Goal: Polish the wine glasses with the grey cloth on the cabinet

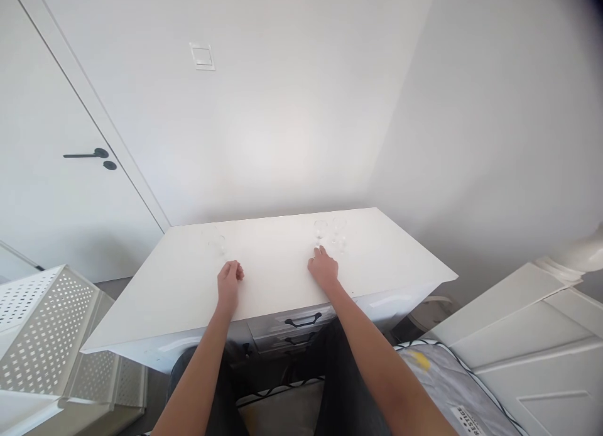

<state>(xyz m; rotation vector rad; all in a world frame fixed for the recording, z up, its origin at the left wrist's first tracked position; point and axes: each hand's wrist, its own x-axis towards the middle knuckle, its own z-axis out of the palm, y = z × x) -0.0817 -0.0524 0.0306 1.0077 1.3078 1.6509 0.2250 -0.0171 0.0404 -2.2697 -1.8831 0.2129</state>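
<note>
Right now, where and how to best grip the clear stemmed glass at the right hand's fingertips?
Probably the stem, pinched just below the bowl, coming from the near side. The stemmed glass looks upright on the white tabletop; its stem is narrower than the bowl and faces the right hand.

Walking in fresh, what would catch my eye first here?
Probably the right hand, at the foot of a clear stemmed glass on the white dresser top, and the left hand, loosely curled farther left. Then the dark handle on the white door at far left.
</note>
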